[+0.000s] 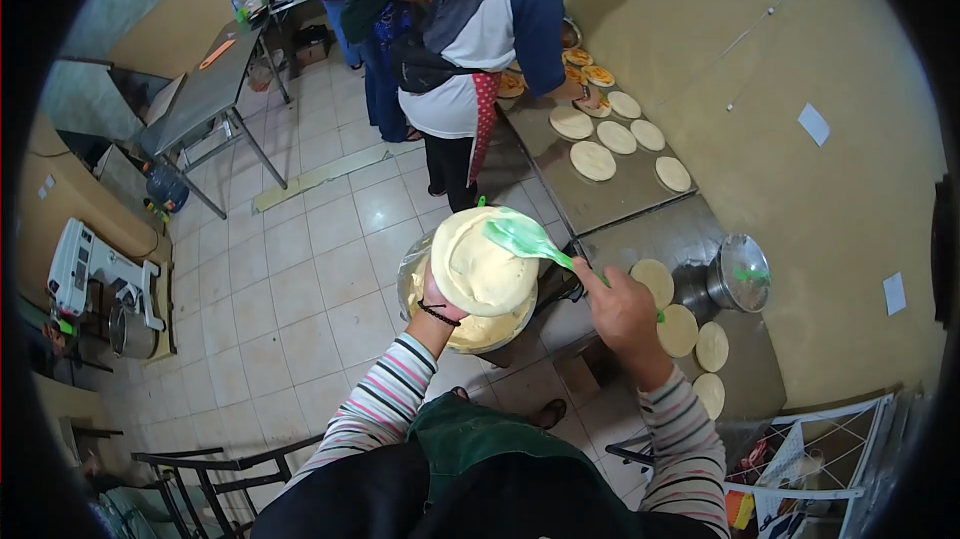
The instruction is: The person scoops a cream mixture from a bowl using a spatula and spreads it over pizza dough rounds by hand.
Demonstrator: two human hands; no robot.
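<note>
My left hand (440,305), a dark beaded band at its wrist, supports a round, pale flat dough base (447,274) from beneath. A creamy pale-yellow layer (490,279) lies on the base. In my closed right hand (628,321) is the handle of a green spatula (522,238). The spatula's blade rests on the creamy layer near the far right edge. Below the base stands a large bowl (407,269) holding more pale-yellow cream (480,335), partly hidden by the base and my hand.
On the metal table (745,359) at right are several dough bases (678,330) and a metal bowl (715,286). Beyond, a co-worker (460,89) bends over more rounds (592,160), some orange-topped. A grey table (215,89) stands far left; a white rack (800,489) is lower right.
</note>
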